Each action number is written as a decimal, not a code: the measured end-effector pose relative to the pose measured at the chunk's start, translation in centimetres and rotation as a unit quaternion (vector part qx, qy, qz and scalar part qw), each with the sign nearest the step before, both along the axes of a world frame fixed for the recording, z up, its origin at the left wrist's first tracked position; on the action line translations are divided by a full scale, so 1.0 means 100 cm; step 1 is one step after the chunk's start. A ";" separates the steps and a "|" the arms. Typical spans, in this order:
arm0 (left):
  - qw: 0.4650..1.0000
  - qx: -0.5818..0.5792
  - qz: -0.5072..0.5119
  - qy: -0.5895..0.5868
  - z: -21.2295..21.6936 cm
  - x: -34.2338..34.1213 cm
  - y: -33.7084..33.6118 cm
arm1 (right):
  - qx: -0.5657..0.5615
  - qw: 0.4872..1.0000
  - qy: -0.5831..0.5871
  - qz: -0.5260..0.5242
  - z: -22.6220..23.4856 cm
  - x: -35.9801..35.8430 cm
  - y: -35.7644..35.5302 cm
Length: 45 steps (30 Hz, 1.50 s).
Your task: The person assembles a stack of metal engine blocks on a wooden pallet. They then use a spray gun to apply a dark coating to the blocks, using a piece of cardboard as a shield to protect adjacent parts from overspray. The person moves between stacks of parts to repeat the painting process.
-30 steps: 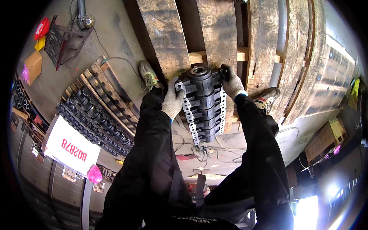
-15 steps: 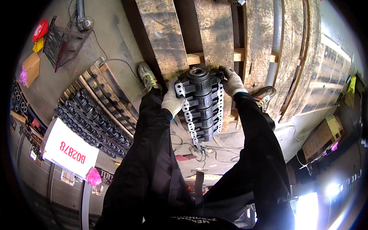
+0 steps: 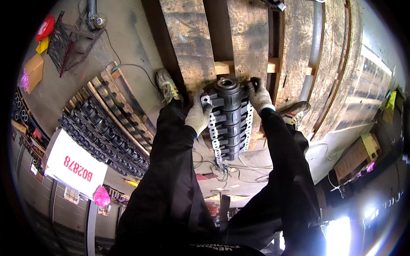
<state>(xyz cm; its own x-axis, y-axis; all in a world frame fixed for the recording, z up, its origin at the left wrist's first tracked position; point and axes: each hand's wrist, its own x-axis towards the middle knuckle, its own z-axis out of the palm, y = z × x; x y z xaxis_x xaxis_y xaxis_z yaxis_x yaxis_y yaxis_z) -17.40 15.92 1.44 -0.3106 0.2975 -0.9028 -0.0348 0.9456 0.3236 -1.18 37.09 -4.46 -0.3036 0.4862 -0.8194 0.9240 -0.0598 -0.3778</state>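
A row of identical black metal castings (image 3: 230,118), each with a rounded middle and side arms, lies on the wooden pallet between my feet. The arms end in pale machined pads, each with holes. The end casting shows a round, bored collar. My left hand (image 3: 198,114), in a whitish knit glove, is closed around the left pad of the end casting. My right hand (image 3: 260,96), gloved alike with dark fingertips, sits at that casting's right end, fingers curled. It hides the right pad, and its exact hold is partly covered.
Wide pallet boards (image 3: 248,38) with gaps between them stretch ahead and right. Left, another pallet (image 3: 121,100) stands beside rows of similar black castings (image 3: 100,132). Cables (image 3: 232,168) run across the floor. A dark metal stand (image 3: 70,45) is at far left.
The view has shifted, so the castings and pallet sit slightly farther right. My right fingers look more curled at the casting's end. My left hand keeps its grip.
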 end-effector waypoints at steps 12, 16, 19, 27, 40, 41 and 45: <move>0.996 -0.062 -0.056 -0.042 0.005 -0.015 0.013 | -0.007 0.995 -0.036 0.096 0.007 -0.019 0.016; 0.995 -0.050 -0.025 -0.084 0.004 -0.020 0.010 | 0.043 0.971 -0.112 0.206 0.048 -0.033 0.027; 0.994 -0.024 0.022 -0.101 0.020 -0.032 0.011 | 0.063 0.985 -0.071 0.141 0.097 -0.051 0.052; 0.981 0.062 0.180 0.024 0.012 -0.072 0.023 | 0.211 0.972 -0.061 0.080 0.219 -0.008 0.145; 0.917 0.318 0.159 0.180 -0.037 -0.213 0.225 | 0.135 0.977 0.114 0.120 0.043 -0.151 0.244; 0.949 0.240 0.169 0.118 -0.028 -0.220 0.245 | 0.156 0.971 0.123 0.136 0.034 -0.154 0.250; 0.856 0.204 0.423 -0.215 -0.054 -0.164 0.276 | 0.296 0.889 0.252 0.242 0.042 -0.172 0.254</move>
